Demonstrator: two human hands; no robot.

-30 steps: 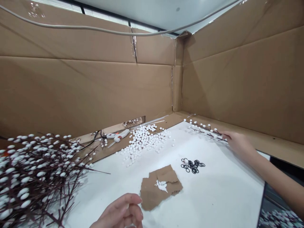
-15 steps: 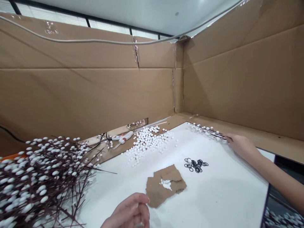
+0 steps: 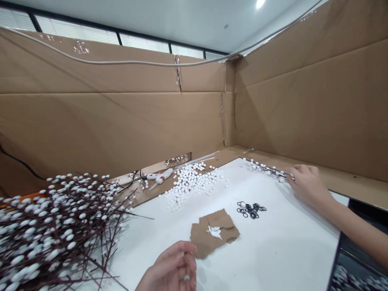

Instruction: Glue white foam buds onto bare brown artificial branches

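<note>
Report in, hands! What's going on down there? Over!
Right hand at berry twigs, grip unclear. Left hand open, beside torn cardboard. Black rings between hands.

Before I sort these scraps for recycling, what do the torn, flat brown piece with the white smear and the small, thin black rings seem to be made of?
Torn, flat brown piece: matte cardboard, judging by its ragged edges and split surface layer.
Small, thin black rings: probably rubber, perhaps plastic; they look smooth and uniformly dark, but that doesn't settle which.
</note>
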